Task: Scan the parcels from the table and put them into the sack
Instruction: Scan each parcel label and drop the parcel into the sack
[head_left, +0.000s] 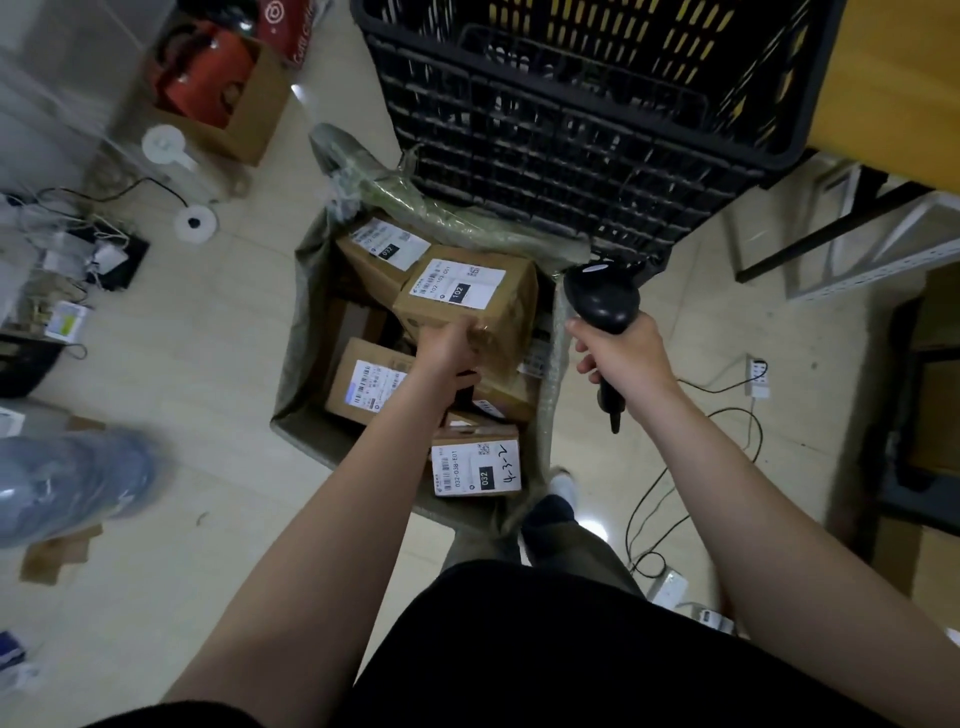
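Observation:
My left hand grips the near edge of a brown cardboard parcel with a white label marked 102, held over the open sack on the floor. Inside the sack lie several other labelled cardboard parcels, among them one marked 032, one at the left and one at the back. To the right of the sack, my right hand holds a black barcode scanner by its handle, head pointing away from me.
A large black plastic crate stands just behind the sack, beside a yellow table edge. Cables and power strips lie on the floor at right. An open carton with red items, a water jug and cords are at left.

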